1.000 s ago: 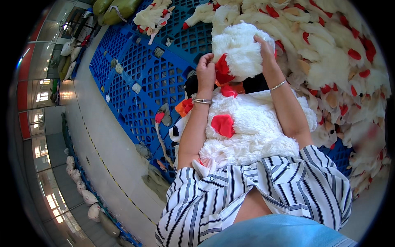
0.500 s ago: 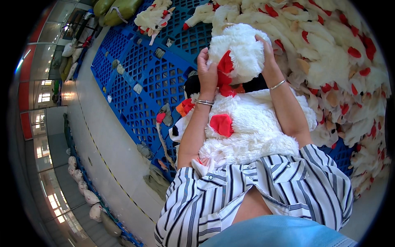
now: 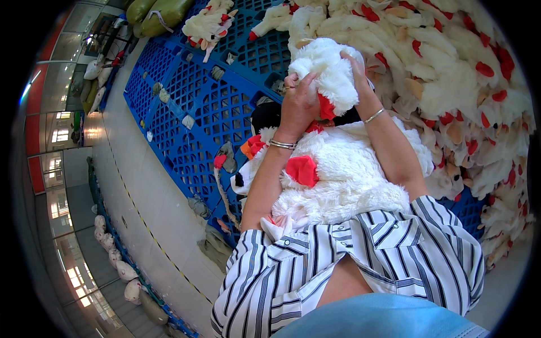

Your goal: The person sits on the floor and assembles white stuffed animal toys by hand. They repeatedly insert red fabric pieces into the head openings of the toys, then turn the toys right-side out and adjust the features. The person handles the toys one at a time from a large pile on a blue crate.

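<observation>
Out in front of the striped shirt (image 3: 349, 253): a fluffy white plush piece (image 3: 332, 67) is held up, its near edge seen against a larger white plush (image 3: 355, 169); whether the two touch cannot be told.
Left hand (image 3: 301, 104): curled and gripped on the piece's lower left side, with a red flap (image 3: 326, 107) just beside it, nearer to this hand than to the other.
Right hand (image 3: 355, 69): closed on the piece's right side, its thumb laid on the fur, the other fingers partly hidden.
Long axis: apparently slanted from upper left to lower right, though partly covered by both hands.
Larger white plush: spread up against the shirt, marked by a red patch (image 3: 302, 171).
Blue pallets (image 3: 179, 104): laid to the left and beyond, with a loose plush skin (image 3: 207, 27) left on them.
Plush heap (image 3: 360, 42): piled high beyond the right hand.
Room: a pale floor (image 3: 138, 174) is crossed by a dark-and-yellow line; white sacks (image 3: 125, 270) are lined up at left, green sacks (image 3: 163, 19) at upper left.
</observation>
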Demonstrator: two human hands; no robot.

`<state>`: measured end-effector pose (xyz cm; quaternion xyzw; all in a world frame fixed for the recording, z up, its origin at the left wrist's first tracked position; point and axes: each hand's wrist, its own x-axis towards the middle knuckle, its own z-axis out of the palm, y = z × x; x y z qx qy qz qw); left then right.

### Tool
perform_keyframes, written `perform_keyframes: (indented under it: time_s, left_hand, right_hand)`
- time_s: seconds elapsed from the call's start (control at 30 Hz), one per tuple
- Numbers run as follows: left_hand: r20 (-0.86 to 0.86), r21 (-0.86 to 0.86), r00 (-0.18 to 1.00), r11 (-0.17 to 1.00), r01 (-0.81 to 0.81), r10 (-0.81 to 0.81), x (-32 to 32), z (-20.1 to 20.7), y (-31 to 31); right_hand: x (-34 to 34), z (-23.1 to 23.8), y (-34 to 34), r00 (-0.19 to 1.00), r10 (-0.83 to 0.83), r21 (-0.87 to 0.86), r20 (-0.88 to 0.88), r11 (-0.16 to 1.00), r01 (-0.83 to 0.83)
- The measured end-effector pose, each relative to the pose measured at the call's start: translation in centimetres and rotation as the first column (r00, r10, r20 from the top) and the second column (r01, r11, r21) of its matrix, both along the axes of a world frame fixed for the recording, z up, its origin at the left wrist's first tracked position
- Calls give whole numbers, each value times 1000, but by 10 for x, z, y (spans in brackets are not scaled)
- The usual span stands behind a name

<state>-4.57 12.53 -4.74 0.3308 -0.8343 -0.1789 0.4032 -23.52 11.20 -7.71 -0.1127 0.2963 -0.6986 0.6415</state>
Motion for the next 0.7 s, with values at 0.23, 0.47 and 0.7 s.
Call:
perform_keyframes:
  time_s: [0.23,0.47,0.7]
  left_hand:
    - [-173,77,981,992,103,-88,-4,22,4]
    - [-40,259,971,936,238,-236,-3,12,9]
    - [-315,446,912,808,386,-262,-1,21,14]
  right_hand:
    - [29,-74,-18,865,216,28,-452,973,-229]
    - [47,-55,2,455,-2,-253,-890,834,-490]
    - [17,-36,0,877,286,219,-386,952,-214]
